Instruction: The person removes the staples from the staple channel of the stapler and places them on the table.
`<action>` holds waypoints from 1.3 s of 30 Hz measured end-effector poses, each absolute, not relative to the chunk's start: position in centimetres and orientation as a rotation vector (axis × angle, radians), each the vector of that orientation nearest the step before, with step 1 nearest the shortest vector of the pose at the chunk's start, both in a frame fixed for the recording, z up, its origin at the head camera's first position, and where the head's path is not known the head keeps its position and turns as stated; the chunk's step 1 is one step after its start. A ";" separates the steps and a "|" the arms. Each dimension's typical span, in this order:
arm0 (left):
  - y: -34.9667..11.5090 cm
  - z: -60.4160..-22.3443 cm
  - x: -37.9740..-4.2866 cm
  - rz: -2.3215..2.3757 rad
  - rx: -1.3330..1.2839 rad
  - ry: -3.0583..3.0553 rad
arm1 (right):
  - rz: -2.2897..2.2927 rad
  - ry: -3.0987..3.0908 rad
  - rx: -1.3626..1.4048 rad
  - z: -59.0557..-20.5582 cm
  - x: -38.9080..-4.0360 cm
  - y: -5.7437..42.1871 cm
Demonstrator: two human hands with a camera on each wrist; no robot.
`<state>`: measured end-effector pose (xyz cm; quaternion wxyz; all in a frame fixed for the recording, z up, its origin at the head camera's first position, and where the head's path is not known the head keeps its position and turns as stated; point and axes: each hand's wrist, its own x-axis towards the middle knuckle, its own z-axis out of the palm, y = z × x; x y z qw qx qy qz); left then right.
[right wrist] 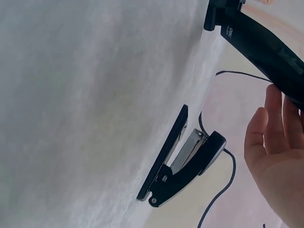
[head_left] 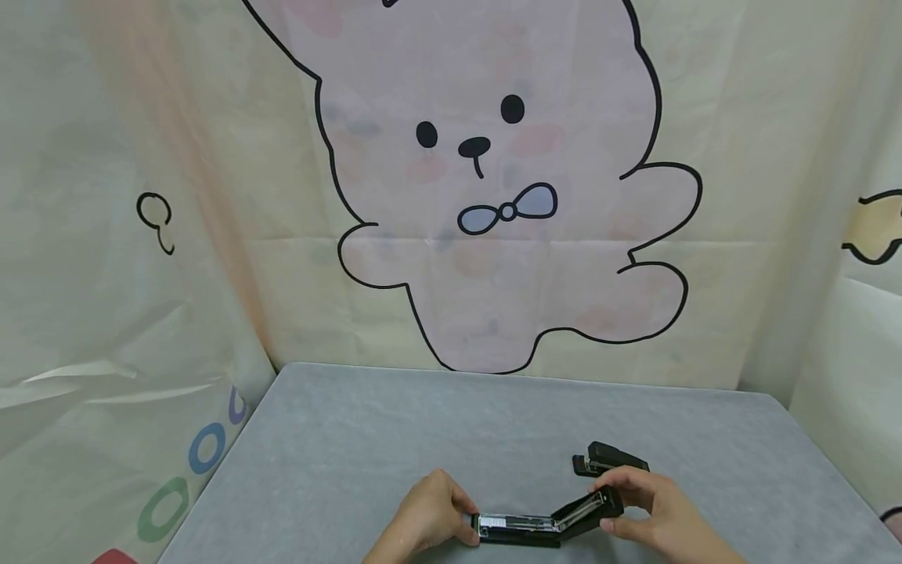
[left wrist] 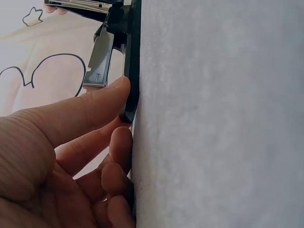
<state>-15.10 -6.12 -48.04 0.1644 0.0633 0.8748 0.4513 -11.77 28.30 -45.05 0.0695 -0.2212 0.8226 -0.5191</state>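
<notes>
A black stapler lies unfolded on the table, its top arm swung up and back to the right. The left hand pinches the left end of its base between thumb and finger. In the left wrist view, the metal staple channel stands tilted away from the base. The right hand grips the raised end of the top arm, thumb below and fingers above. The right wrist view shows the outer side of that arm. Whether staples sit in the channel, I cannot tell.
A second black stapler stands on the table just behind the right hand, its jaws apart. Grey cloth covers the table. A curtain with a cartoon bear hangs behind the far edge, and another hangs at the left.
</notes>
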 end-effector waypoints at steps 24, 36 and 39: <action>-6.1 -48.0 -15.0 1.296 0.228 2.506 | -1.461 2.381 -0.551 -46.9 -12.0 32.0; -6.1 -48.1 -15.1 1.283 0.184 2.478 | -1.483 2.251 -0.551 -47.8 -12.4 32.5; -6.1 -48.0 -15.2 1.285 0.178 2.464 | -1.504 2.239 -0.600 -48.1 -12.5 32.6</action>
